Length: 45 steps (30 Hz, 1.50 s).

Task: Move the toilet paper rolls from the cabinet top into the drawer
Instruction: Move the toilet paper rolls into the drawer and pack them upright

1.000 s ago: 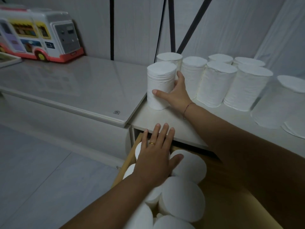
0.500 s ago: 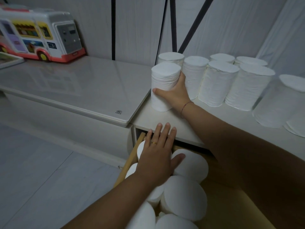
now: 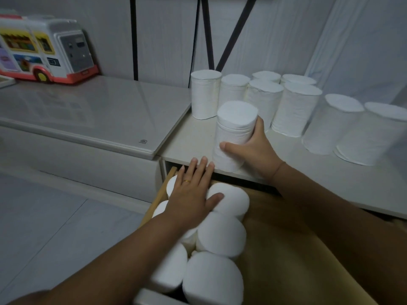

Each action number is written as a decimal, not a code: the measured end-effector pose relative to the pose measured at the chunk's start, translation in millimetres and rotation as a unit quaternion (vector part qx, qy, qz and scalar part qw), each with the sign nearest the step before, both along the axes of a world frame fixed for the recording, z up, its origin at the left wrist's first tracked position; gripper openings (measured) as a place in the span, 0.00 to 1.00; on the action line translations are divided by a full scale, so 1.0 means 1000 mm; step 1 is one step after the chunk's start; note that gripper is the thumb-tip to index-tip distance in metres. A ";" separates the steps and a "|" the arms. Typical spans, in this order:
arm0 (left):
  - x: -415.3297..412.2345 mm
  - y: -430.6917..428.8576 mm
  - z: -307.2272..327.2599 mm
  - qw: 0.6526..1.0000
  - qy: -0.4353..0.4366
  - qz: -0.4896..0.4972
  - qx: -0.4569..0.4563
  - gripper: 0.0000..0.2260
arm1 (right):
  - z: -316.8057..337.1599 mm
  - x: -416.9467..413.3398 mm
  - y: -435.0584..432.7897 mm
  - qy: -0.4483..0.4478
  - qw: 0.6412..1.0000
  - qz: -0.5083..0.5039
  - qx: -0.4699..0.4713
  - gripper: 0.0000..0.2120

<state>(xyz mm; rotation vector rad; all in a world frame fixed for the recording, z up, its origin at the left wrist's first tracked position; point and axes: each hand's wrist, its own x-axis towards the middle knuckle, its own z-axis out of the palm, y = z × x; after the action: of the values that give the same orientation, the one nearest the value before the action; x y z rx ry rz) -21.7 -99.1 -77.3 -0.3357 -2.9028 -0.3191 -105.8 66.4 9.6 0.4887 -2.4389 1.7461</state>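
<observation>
My right hand (image 3: pixel 253 154) grips a white toilet paper roll (image 3: pixel 234 130) and holds it upright over the front edge of the cabinet top (image 3: pixel 191 139). Several more rolls (image 3: pixel 295 108) stand in a row behind it on the cabinet top. Below, the wooden drawer (image 3: pixel 293 249) is pulled out, with several rolls (image 3: pixel 220 234) standing on end along its left side. My left hand (image 3: pixel 191 194) rests flat with straight fingers on the rolls at the drawer's far left corner.
A glossy grey lid (image 3: pixel 92 115) of a lower unit lies left of the cabinet. A toy bus (image 3: pixel 44 51) stands on it at the back left. The right part of the drawer shows bare wood. Tiled floor (image 3: pixel 44 227) lies to the left.
My right hand has pulled the gripped roll away from the row toward me, to the cabinet's front edge. My left hand has stayed on the rolls in the drawer.
</observation>
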 end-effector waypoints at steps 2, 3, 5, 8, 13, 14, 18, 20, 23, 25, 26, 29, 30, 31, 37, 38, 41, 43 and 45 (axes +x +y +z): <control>0.007 0.002 0.001 1.000 -0.010 -0.015 -0.006 0.33 | -0.001 0.017 0.014 -0.001 1.000 0.002 -0.002 0.50; 0.011 0.004 0.002 1.000 -0.014 -0.024 -0.012 0.33 | -0.001 0.026 0.022 -0.003 1.000 0.003 -0.003 0.50; 0.019 0.007 0.004 0.998 -0.028 -0.042 -0.025 0.33 | -0.002 0.043 0.037 -0.009 1.000 0.010 -0.005 0.50; 0.029 0.017 0.006 0.995 -0.065 -0.071 -0.038 0.32 | -0.005 0.068 0.059 -0.011 0.999 0.024 0.021 0.48; 0.041 0.034 0.006 0.986 -0.108 -0.116 -0.058 0.31 | -0.023 0.103 0.088 -0.041 0.998 0.028 0.041 0.49; 0.043 0.036 0.005 0.985 -0.110 -0.120 -0.060 0.30 | -0.028 0.109 0.094 -0.045 0.997 0.033 0.047 0.50; 0.047 0.037 0.005 0.985 -0.100 -0.124 -0.064 0.29 | -0.052 0.130 0.112 -0.047 0.996 0.035 0.068 0.50; 0.048 0.038 0.004 0.985 -0.096 -0.122 -0.071 0.29 | -0.067 0.134 0.119 -0.047 0.996 0.027 0.069 0.49; 0.049 0.038 0.003 0.986 -0.094 -0.119 -0.074 0.29 | -0.090 0.135 0.126 -0.073 0.994 0.022 0.077 0.49; 0.049 0.038 0.003 0.986 -0.094 -0.118 -0.074 0.29 | -0.102 0.133 0.130 -0.088 0.992 0.017 0.089 0.50; 0.049 0.038 0.003 0.986 -0.095 -0.118 -0.073 0.30 | -0.108 0.133 0.130 -0.090 0.991 0.015 0.097 0.51; 0.050 0.039 0.004 0.986 -0.099 -0.118 -0.069 0.34 | -0.118 0.134 0.126 -0.089 0.989 0.025 0.112 0.50; 0.050 0.039 0.004 0.986 -0.099 -0.118 -0.069 0.34 | -0.121 0.135 0.124 -0.091 0.989 0.026 0.110 0.50; 0.051 0.039 0.004 0.986 -0.098 -0.117 -0.068 0.34 | -0.123 0.136 0.123 -0.093 0.990 0.026 0.106 0.49; 0.051 0.040 0.005 0.985 -0.103 -0.116 -0.070 0.34 | -0.123 0.138 0.125 -0.103 0.989 0.027 0.099 0.49; 0.051 0.040 0.005 0.985 -0.103 -0.116 -0.071 0.34 | -0.122 0.139 0.127 -0.106 0.989 0.031 0.101 0.51; 0.051 0.040 0.006 0.985 -0.102 -0.117 -0.075 0.34 | -0.115 0.142 0.131 -0.125 0.985 0.035 0.110 0.59; 0.051 0.040 0.006 0.985 -0.102 -0.117 -0.073 0.34 | -0.105 0.142 0.135 -0.132 0.982 0.048 0.124 0.60; 0.051 0.040 0.006 0.985 -0.102 -0.117 -0.073 0.33 | -0.092 0.139 0.140 -0.123 0.976 0.079 0.160 0.59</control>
<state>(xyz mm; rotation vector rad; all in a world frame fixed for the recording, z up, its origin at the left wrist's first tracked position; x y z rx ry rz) 28.8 -59.4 -71.8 -0.7123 -3.0987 -0.1853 33.3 206.2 -82.7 0.5392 -2.9562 1.5507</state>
